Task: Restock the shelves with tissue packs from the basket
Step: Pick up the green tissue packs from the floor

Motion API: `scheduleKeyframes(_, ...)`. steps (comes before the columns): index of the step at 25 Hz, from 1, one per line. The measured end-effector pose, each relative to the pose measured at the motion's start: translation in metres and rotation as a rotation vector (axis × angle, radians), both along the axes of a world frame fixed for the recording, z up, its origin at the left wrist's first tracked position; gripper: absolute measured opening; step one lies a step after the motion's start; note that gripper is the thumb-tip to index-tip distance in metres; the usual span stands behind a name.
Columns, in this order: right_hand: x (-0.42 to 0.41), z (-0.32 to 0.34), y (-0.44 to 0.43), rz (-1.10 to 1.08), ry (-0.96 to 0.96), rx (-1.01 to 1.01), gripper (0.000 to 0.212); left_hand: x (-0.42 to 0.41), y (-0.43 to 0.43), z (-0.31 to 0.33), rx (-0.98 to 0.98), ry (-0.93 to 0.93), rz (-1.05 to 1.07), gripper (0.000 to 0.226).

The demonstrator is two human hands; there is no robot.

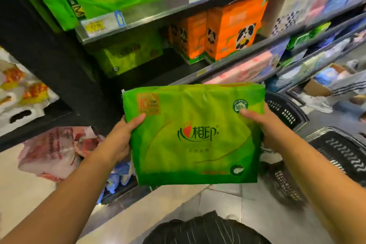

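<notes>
Tissue pack (195, 134), green, sits at the centre of the view with its printed face to the camera, below the shelf (158, 9) at 12 o'clock. The left hand (120, 140) grips its 9 o'clock edge, thumb pressed on the front and fingers hidden behind. The right hand (271, 128) grips the 3 o'clock edge the same way. Both forearms reach forward. A black basket (285, 112) lies at 3 o'clock, beyond the right hand.

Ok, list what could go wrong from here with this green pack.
1. The left grip and right grip hold the green tissue pack only by its side edges, so the soft wrapper may slip.
2. Pushed in carelessly, it could topple the orange panda packs beside the shelved green pack.
3. The black baskets on the floor nearby could trip the person.
</notes>
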State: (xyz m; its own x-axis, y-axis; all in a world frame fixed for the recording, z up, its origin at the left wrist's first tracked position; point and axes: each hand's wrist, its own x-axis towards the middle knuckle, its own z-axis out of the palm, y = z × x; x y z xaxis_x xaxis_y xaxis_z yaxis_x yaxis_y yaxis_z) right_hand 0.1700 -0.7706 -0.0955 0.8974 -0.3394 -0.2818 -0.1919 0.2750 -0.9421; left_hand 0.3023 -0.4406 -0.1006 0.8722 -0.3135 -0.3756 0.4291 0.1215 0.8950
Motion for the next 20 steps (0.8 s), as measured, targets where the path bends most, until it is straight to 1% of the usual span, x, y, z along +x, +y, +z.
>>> scheduleKeyframes(1,0.016,0.005,-0.015,0.050,-0.027,-0.024,0.060,0.002,-0.009,0.007,-0.013,-0.023,0.020,0.107)
scheduleKeyframes(2,0.034,0.012,-0.029,0.111,-0.043,-0.047,0.065,0.007,-0.019,0.011,-0.016,-0.039,0.066,0.114)
scheduleKeyframes(4,0.070,0.021,-0.049,0.199,-0.039,-0.102,0.100,0.017,-0.029,0.009,0.005,-0.080,0.171,0.124)
scheduleKeyframes(5,0.088,0.027,-0.055,0.237,-0.045,-0.146,0.113,0.022,-0.031,0.009,0.007,-0.110,0.208,0.130)
scheduleKeyframes(6,0.105,0.030,-0.061,0.280,-0.053,-0.191,0.118,0.028,-0.030,0.008,0.023,-0.139,0.234,0.136)
scheduleKeyframes(7,0.122,0.033,-0.065,0.338,-0.065,-0.251,0.120,0.035,-0.027,0.008,0.049,-0.169,0.245,0.137)
scheduleKeyframes(9,0.142,0.040,-0.073,0.419,-0.101,-0.364,0.116,0.045,-0.024,0.012,0.077,-0.217,0.204,0.127)
scheduleKeyframes(11,0.165,0.040,-0.076,0.444,-0.117,-0.419,0.111,0.060,-0.019,0.017,0.099,-0.253,0.173,0.116)
scheduleKeyframes(13,0.186,0.044,-0.073,0.492,-0.163,-0.442,0.112,0.071,-0.007,0.027,0.169,-0.314,0.116,0.122)
scheduleKeyframes(14,0.197,0.045,-0.072,0.522,-0.163,-0.460,0.117,0.075,0.001,0.031,0.219,-0.343,0.071,0.123)
scheduleKeyframes(16,0.215,0.048,-0.072,0.571,-0.140,-0.488,0.128,0.083,0.012,0.039,0.326,-0.420,-0.037,0.112)
scheduleKeyframes(18,0.224,0.044,-0.075,0.623,-0.161,-0.504,0.132,0.085,0.016,0.049,0.419,-0.488,-0.105,0.102)
scheduleKeyframes(20,0.229,0.041,-0.075,0.630,-0.214,-0.556,0.133,0.081,0.019,0.057,0.493,-0.560,-0.110,0.099)
